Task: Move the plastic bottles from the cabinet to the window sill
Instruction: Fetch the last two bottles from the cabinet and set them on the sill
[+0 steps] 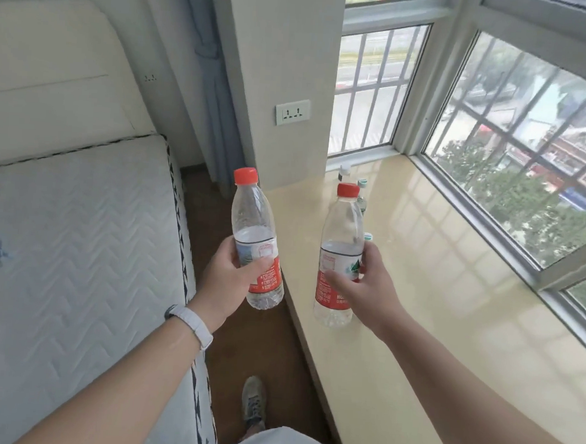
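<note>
My left hand [228,278] grips a clear plastic bottle with a red cap and red label [255,233], held upright over the floor beside the sill's edge. My right hand [366,284] grips a second red-capped bottle [339,255], held upright above the near-left part of the beige window sill [435,282]. Behind it, other small bottles stand on the sill: one with a white cap [344,171] and one with a green-and-white cap [362,191]. Another green-and-white cap [368,236] shows just past my right fingers.
A bare white mattress [77,243] and headboard fill the left. A narrow strip of brown floor [242,349] with my shoe runs between bed and sill. A wall pillar with a socket [292,112] and a tied blue curtain [210,96] stand ahead. Barred windows [529,150] border the sill.
</note>
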The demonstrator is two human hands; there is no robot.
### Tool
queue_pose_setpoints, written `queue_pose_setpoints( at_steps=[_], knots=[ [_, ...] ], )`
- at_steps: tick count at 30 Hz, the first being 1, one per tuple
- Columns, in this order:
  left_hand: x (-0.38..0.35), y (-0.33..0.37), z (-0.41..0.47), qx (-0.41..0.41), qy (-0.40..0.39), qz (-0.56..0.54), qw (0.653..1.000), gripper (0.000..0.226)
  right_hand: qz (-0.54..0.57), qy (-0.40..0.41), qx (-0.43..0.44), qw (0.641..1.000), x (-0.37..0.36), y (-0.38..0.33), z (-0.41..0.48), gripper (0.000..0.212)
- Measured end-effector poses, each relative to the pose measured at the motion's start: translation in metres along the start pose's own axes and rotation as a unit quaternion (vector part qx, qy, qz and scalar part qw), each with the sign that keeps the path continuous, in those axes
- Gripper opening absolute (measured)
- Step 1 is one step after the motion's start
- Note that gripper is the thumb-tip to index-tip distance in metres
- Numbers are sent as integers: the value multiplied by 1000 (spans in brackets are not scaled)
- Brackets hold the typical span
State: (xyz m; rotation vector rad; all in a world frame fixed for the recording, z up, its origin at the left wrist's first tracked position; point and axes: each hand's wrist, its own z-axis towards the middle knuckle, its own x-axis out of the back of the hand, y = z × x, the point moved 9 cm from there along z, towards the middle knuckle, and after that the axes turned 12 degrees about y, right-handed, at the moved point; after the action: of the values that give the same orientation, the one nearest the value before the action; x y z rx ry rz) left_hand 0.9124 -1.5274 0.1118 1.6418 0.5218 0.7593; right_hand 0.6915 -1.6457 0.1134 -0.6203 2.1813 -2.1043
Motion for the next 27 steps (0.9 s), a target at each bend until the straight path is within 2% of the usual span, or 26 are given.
queue_pose_setpoints(
  at_steps=[5, 12, 19, 23, 27],
  knots=[
    [25, -9, 73, 12, -26, -3, 1000, 50, -24, 29, -32, 999, -52, -5, 40, 64],
    [53, -19, 162, 23, -57, -10, 998, 54, -50, 60, -28, 997, -110, -27, 79, 50],
    [70, -6, 207, 3, -64, -6, 998, 55, -57, 78, -32, 995, -138, -37, 98, 59],
    [71, -7, 226, 6, -64, -5, 998, 53, -56, 77, -33, 995, -152, -42, 117, 52],
    [58, -19, 242, 18, -83, 5, 996, 48, -60, 74, -39, 995, -160, -34, 141, 58]
  ],
)
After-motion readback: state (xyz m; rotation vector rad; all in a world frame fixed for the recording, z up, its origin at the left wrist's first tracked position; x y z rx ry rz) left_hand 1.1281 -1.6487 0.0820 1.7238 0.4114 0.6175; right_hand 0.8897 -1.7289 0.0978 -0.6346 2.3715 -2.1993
